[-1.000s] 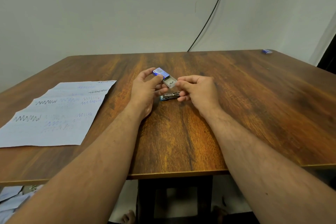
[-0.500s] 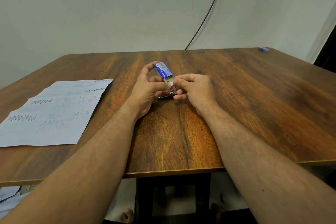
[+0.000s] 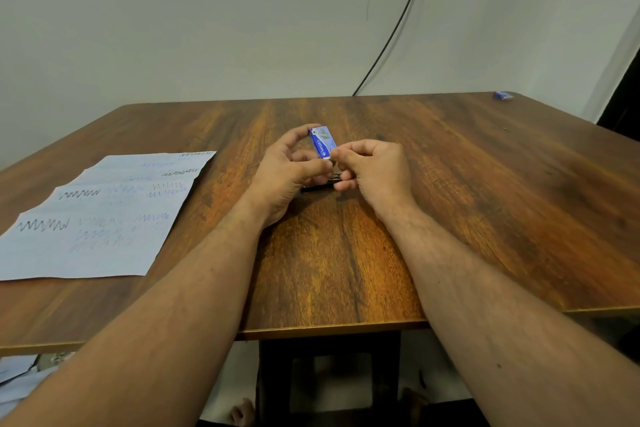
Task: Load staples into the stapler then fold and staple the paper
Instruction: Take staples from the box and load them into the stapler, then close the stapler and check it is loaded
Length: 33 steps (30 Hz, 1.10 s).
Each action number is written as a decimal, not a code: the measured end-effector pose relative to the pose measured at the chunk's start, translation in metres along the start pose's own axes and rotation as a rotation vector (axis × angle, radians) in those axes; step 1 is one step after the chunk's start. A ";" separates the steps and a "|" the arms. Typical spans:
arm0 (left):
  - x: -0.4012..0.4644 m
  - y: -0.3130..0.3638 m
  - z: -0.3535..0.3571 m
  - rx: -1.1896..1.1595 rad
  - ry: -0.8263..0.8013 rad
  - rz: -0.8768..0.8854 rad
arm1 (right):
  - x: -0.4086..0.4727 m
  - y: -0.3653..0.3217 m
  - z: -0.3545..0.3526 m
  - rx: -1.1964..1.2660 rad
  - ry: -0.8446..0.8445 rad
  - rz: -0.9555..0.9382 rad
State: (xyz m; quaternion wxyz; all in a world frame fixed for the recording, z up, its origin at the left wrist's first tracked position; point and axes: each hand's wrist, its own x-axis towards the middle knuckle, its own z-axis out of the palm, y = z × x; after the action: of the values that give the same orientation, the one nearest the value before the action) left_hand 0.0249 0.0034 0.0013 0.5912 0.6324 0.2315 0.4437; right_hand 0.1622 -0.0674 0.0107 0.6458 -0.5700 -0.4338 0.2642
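Nearest, the stapler lies on the bench under both hands, mostly hidden. Just above it the left hand holds the staple box, long axis tilted up and away. The right hand pinches narrowly at the box's near end, likelier to draw staples. The paper lies well left.

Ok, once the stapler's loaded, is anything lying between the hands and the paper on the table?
Nothing visible. The paper lies flat toward the left, and only bare table separates it from the left hand. That hand holds the blue staple box; the right hand pinches its lower end.
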 end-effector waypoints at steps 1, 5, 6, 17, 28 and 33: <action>0.000 0.000 0.000 0.015 0.003 0.003 | 0.001 0.001 0.000 -0.012 0.008 -0.005; 0.001 -0.002 0.003 0.076 0.061 0.034 | 0.000 0.002 0.000 -0.042 0.018 -0.011; 0.002 -0.003 0.003 0.109 0.104 0.053 | 0.000 0.001 0.000 -0.035 0.017 -0.011; 0.018 -0.020 0.001 0.847 0.514 -0.077 | 0.000 0.000 0.000 -0.085 0.043 0.012; 0.000 -0.002 0.012 0.770 0.448 -0.028 | 0.004 0.004 0.000 -0.034 0.102 0.007; -0.006 0.003 0.024 0.963 0.377 -0.123 | 0.002 0.001 -0.002 -0.071 0.143 -0.001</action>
State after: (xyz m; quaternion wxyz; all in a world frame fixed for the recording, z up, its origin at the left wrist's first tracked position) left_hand 0.0406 -0.0153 0.0045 0.2064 0.7272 0.5485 0.3575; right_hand 0.1647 -0.0668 0.0102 0.6547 -0.6098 -0.3960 0.2067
